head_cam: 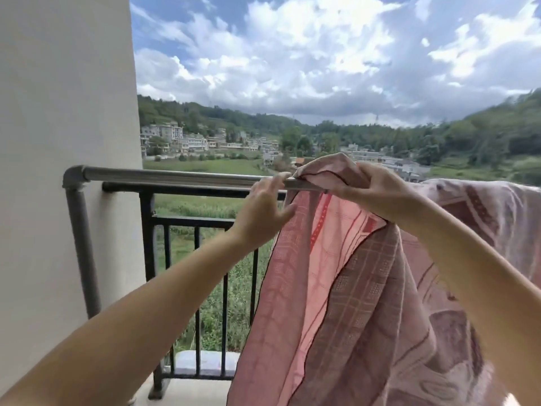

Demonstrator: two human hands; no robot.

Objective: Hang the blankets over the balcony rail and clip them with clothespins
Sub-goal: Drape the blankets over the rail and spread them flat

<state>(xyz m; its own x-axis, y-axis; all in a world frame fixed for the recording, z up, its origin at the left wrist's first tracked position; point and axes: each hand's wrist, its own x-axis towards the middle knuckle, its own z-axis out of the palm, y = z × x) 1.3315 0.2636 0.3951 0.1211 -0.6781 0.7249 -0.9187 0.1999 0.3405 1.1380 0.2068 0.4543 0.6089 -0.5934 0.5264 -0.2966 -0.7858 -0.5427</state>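
Note:
A pink patterned blanket [345, 303] hangs over the grey metal rail [164, 174], its bunched corner raised above the bar. My right hand [371, 186] grips that bunched corner on top of the rail. My left hand [269, 206] is just left of it, fingers stretched toward the blanket's left edge and touching the rail; whether it pinches the cloth is unclear. More of the blanket drapes over the rail to the right [483, 206]. No clothespins are in view.
A black balcony railing [152, 230] with vertical bars stands below the grey rail. A white wall [64, 142] closes the left side, with a grey pipe [83, 253] running down it. Fields and houses lie beyond.

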